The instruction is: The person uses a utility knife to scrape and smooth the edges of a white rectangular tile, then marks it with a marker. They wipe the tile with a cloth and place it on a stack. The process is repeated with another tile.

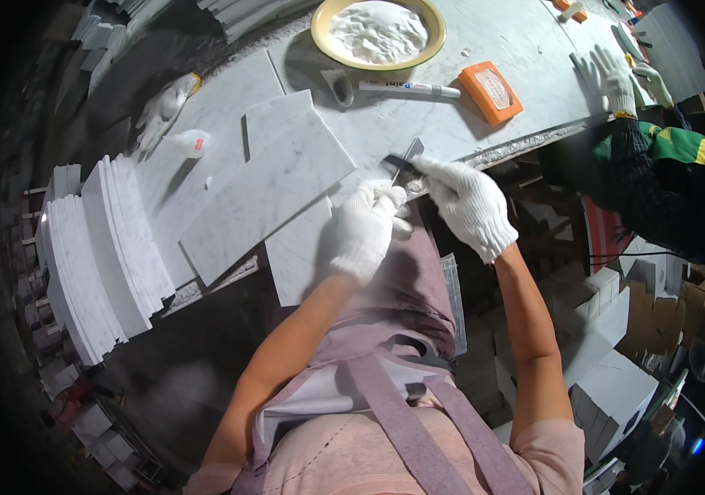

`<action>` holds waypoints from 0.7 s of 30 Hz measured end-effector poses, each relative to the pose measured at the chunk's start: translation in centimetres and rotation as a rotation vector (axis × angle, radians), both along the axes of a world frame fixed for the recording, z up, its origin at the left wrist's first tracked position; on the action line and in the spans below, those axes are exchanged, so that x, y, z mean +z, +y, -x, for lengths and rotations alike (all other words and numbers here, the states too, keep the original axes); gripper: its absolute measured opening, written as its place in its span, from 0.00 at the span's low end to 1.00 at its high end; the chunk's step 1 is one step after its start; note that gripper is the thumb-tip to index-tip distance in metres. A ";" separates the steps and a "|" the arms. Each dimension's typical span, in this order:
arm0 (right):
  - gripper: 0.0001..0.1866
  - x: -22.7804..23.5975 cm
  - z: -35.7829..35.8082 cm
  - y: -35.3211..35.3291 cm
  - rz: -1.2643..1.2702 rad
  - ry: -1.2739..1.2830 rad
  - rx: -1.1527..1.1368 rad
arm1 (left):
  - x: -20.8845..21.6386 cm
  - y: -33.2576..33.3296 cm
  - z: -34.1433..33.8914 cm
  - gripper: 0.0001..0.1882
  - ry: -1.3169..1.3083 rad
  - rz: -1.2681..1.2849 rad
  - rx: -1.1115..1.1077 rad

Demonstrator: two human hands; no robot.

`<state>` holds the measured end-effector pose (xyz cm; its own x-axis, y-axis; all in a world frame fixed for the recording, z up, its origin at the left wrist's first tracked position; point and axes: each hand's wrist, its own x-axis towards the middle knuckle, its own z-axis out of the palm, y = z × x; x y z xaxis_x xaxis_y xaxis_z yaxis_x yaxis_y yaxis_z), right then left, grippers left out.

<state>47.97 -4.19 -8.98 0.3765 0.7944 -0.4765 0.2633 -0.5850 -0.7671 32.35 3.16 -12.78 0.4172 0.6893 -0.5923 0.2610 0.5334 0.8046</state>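
Both my hands wear white knitted gloves and meet near the front edge of a marble-patterned worktable (pixel 525 99). My right hand (pixel 469 205) is closed around a small dark tool (pixel 400 163); a thin grey flat strip (pixel 413 149) shows beside it, and I cannot tell whether they are one piece. My left hand (pixel 367 227) is pinched just below the tool, its fingertips at a thin pale sliver I cannot identify. Left of my hands lies a large grey-veined marble slab (pixel 261 177), overlapping another pale slab (pixel 299 260) that juts past the edge.
Beyond my hands are a yellow-rimmed bowl (pixel 319 37) of white powder, a marker (pixel 410 88) and an orange block (pixel 492 92). A loose glove (pixel 167 110) and a white bottle (pixel 190 143) lie left, near stacked slabs (pixel 113 247). A co-worker's gloved hand (pixel 616 78) rests at right.
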 end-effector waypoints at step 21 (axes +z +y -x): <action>0.22 -1.7 2.2 -0.3 -0.408 -0.362 0.136 | -0.3 -0.1 0.0 0.13 -0.048 0.013 0.046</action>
